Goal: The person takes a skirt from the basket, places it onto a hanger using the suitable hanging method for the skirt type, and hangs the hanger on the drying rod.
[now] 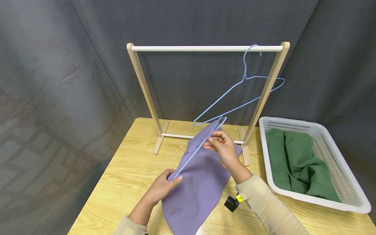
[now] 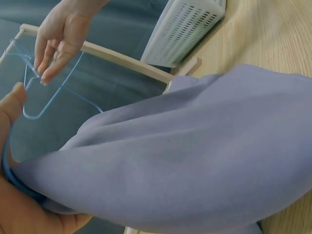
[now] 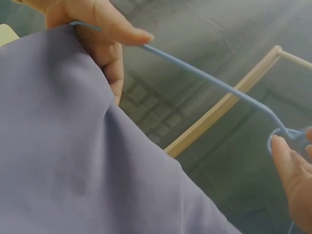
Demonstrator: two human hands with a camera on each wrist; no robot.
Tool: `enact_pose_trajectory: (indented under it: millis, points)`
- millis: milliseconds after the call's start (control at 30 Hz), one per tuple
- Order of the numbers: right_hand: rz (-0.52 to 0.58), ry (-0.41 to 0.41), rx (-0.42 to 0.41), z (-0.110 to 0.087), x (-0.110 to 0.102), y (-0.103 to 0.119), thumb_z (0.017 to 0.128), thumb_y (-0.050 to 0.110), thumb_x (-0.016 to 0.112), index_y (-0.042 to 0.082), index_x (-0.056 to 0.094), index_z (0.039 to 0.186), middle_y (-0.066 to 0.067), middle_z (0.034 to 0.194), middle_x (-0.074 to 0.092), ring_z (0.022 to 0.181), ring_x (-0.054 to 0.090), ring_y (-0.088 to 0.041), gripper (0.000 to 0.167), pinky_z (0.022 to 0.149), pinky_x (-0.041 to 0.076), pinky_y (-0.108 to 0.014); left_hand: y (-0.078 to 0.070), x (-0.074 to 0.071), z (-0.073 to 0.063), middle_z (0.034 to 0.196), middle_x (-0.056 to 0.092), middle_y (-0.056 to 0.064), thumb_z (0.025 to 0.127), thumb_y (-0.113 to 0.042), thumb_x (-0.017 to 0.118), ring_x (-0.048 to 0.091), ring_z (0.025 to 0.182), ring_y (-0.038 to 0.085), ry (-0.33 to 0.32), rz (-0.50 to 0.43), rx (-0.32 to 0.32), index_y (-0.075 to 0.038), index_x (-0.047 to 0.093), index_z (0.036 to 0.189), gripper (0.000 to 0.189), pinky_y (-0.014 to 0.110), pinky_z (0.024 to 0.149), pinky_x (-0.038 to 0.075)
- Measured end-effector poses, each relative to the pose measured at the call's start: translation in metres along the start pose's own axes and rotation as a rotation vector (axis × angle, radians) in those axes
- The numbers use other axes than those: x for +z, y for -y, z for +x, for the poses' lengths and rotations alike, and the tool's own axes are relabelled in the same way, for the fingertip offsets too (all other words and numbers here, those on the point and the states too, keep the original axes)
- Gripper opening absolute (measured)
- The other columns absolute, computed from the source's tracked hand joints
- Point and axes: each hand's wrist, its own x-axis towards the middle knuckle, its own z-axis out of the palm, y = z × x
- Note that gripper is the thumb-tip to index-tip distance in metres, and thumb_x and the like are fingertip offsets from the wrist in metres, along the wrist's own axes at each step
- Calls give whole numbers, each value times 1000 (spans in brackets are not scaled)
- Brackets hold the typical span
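A purple cloth [image 1: 202, 182] hangs from a light blue wire hanger [image 1: 192, 156] held at a slant above the table. With thumb and fingers, the left hand [image 1: 161, 187] grips the hanger's lower end together with the cloth's edge. The right hand [image 1: 221, 148] pinches the same hanger near its neck, below the hook; the right wrist view shows this thumb [image 3: 285, 158] against the wire. In the left wrist view the cloth [image 2: 185, 151] drapes away from the left hand and covers much of the scene. Part of the hanger is hidden behind the cloth.
A wooden rack with a white top bar [image 1: 188, 48] stands behind the hands. A second blue hanger [image 1: 245, 67] hangs from its right end. To the right, a white basket [image 1: 265, 156] holds folded green cloth [image 1: 293, 160]. Dark curtain surrounds the wooden table [image 1: 117, 182].
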Motion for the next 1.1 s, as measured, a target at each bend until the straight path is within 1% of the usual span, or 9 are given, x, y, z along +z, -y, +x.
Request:
enact_pose_trajectory:
  millis: [100,267,467,533,600,700,833,1000,1100]
  points:
    - [-7,-9,10,-2,-5,0,82,0,55,-6,42,111,-31,97,52,75,55,-45,32,66,44,-52,2,-3,-2,115,46,19,86,-36,49,48,99,31,22,-11,-1,5,41,119,53,46,79,40]
    - [-51,-40,19,-3,-26,-6,82,3,56,-5,42,111,-32,99,52,77,55,-46,33,66,44,-52,5,-7,-3,115,45,20,90,-35,43,46,102,34,39,-20,1,7,39,120,53,49,83,37]
    - [-100,-100,47,-6,-51,-6,82,7,58,-4,43,112,-30,102,52,82,54,-46,35,66,45,-51,5,-9,-3,107,51,17,89,-42,39,50,94,29,17,-36,-10,8,43,116,57,45,79,40]
    - [-121,-106,45,-7,-59,-6,82,7,58,-3,44,112,-29,103,52,84,54,-45,35,67,46,-49,4,-10,-5,105,52,17,89,-43,38,51,92,27,9,-19,7,8,45,114,57,42,77,42]
    - [-131,-114,45,-7,-66,-5,82,7,58,-3,44,112,-29,104,52,86,53,-44,35,68,46,-48,5,-12,-6,105,52,18,89,-44,37,52,92,28,11,-9,26,9,45,113,59,43,75,43]
    - [-158,-119,47,-8,-77,-6,82,9,58,-3,44,113,-28,105,52,87,53,-43,36,69,46,-47,8,-16,-6,106,51,20,90,-44,33,52,93,32,25,-12,30,10,45,114,60,45,76,43]
    - [-179,-135,55,-10,-85,-6,82,10,59,-2,44,113,-27,105,52,88,53,-42,36,69,46,-46,9,-20,-7,109,51,20,90,-45,34,51,96,33,25,-46,-10,9,44,116,61,45,80,41]
    - [-190,-145,64,-14,-90,-2,82,10,58,-2,44,113,-28,106,52,89,53,-42,36,71,46,-46,8,-23,-9,111,50,20,90,-43,37,50,97,31,11,-80,-33,10,45,117,60,43,81,41]
    - [-221,-156,70,-20,-96,3,83,12,58,-2,44,112,-27,107,52,89,53,-40,35,71,46,-44,9,-24,-8,109,52,19,89,-44,37,52,95,29,14,-89,-43,9,45,117,60,42,79,42]
